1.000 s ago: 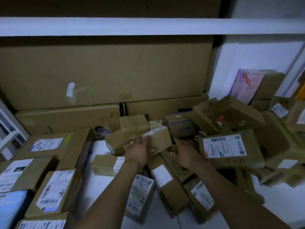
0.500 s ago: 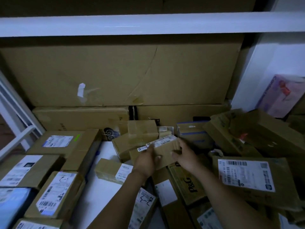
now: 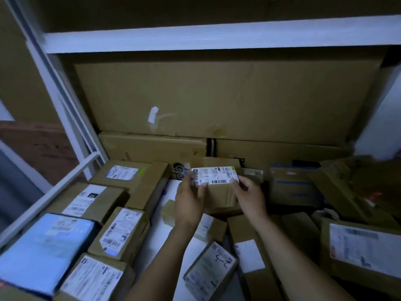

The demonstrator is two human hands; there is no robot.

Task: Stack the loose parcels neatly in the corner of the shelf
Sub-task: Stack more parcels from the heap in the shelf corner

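Left hand and right hand both grasp a small labelled parcel by its ends; best kept level, label up, then set square against the neat row of parcels at left.

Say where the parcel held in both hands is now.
In the head view the parcel is at centre, gripped between the left hand and the right hand, just left of a blue-striped box.

One open lane: a bare strip of shelf surface running near to far between the left parcel row and the right heap. A small parcel lies in it midway. Flat cartons close the far side; the upper shelf board caps headroom.
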